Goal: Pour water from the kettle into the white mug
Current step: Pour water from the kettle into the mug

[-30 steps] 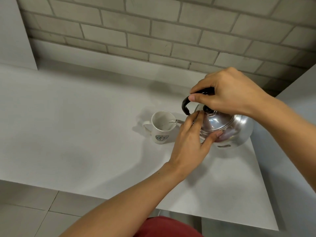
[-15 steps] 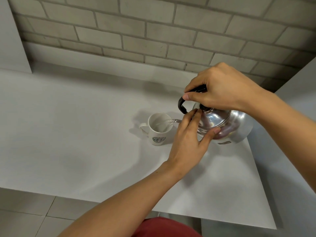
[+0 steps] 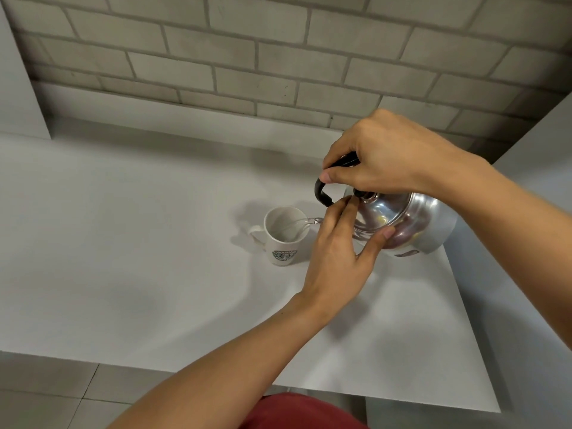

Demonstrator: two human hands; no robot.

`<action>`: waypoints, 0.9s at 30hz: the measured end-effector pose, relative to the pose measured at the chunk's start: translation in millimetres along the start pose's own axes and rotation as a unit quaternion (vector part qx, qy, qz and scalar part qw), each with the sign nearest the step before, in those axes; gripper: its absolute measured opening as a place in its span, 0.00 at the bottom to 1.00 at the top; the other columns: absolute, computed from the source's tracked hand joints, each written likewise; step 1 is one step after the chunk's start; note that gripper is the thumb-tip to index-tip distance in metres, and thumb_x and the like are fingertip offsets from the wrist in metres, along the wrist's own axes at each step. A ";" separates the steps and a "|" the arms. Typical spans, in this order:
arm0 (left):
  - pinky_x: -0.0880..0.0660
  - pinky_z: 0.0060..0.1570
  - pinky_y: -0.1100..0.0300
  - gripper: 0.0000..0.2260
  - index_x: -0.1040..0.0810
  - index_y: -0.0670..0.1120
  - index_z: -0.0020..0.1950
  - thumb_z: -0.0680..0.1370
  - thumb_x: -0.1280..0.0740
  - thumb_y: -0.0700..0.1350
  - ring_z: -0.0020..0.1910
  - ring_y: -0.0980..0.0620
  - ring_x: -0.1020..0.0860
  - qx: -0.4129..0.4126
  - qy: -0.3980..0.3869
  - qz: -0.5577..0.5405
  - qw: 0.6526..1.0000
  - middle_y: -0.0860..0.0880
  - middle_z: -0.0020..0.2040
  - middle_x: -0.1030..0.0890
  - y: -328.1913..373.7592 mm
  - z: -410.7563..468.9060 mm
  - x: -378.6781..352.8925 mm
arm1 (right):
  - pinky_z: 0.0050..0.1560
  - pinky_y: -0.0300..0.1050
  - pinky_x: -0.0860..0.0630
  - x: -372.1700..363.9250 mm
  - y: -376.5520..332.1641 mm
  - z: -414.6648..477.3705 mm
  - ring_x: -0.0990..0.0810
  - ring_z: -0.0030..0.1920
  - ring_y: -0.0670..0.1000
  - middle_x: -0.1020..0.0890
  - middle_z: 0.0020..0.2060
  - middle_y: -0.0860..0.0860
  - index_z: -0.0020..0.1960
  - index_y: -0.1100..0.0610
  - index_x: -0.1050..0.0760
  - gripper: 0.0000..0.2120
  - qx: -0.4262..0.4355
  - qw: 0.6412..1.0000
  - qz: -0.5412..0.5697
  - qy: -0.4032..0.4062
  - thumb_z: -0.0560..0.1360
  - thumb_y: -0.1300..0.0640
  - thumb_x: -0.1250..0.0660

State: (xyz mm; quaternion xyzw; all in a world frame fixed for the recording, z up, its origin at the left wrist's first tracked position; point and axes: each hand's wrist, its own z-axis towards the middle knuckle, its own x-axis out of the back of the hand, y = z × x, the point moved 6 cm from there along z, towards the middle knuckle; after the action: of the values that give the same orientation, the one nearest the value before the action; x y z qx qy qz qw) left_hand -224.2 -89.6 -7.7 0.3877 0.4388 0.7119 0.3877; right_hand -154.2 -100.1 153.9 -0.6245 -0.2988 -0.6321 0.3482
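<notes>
A shiny metal kettle (image 3: 411,224) with a black handle is tilted to the left above the white table (image 3: 123,258). My right hand (image 3: 383,156) grips that handle from above. My left hand (image 3: 340,252) presses its fingers and thumb on the kettle's lid and hides most of the spout. A thin stream of water runs from the spout tip into the white mug (image 3: 283,239), which stands upright on the table just left of the kettle, its handle to the left and a green logo on its front.
A grey brick wall (image 3: 278,57) rises behind the table. The table's front edge runs along the bottom, with a tiled floor (image 3: 46,394) below it. A grey panel (image 3: 541,181) stands at the right, another at the far left.
The kettle has tipped further to the left and water now streams into the mug. Both hands keep their hold.
</notes>
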 end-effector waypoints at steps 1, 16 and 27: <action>0.23 0.67 0.50 0.28 0.32 0.50 0.77 0.80 0.32 0.60 0.72 0.54 0.27 0.000 0.001 -0.002 1.000 0.54 0.74 0.31 -0.1 0.2 -0.2 | 0.44 0.54 0.18 0.3 -0.4 0.4 0.16 0.45 0.53 0.11 0.45 0.47 0.54 0.43 0.13 0.10 0.000 1.000 -0.001 -0.001 0.78 0.42 0.30; 0.21 0.64 0.50 0.28 0.29 0.50 0.76 0.80 0.31 0.61 0.70 0.56 0.26 0.000 0.011 -0.028 1.000 0.56 0.71 0.29 -0.3 2.9 -2.5 | 0.44 0.55 0.19 2.9 -2.5 2.5 0.18 0.44 0.52 0.12 0.43 0.47 0.54 0.46 0.12 0.11 0.005 1.000 -0.010 -0.010 0.78 0.43 0.29; 0.20 0.63 0.50 0.29 0.29 0.49 0.77 0.80 0.31 0.61 0.70 0.56 0.26 0.008 0.012 -0.044 0.999 0.55 0.71 0.29 1.0 4.9 -1.6 | 0.43 0.54 0.18 4.0 -4.0 6.9 0.19 0.42 0.52 0.13 0.38 0.45 0.52 0.45 0.12 0.10 0.007 1.000 -0.006 -0.022 0.77 0.43 0.29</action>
State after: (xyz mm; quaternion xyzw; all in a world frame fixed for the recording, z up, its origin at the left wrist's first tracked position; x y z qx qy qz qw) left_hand -219.4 -89.7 -5.6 0.3630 0.4656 0.6951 0.4101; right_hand -153.4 -92.4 158.4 -0.6340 -0.3145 -0.6184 0.3417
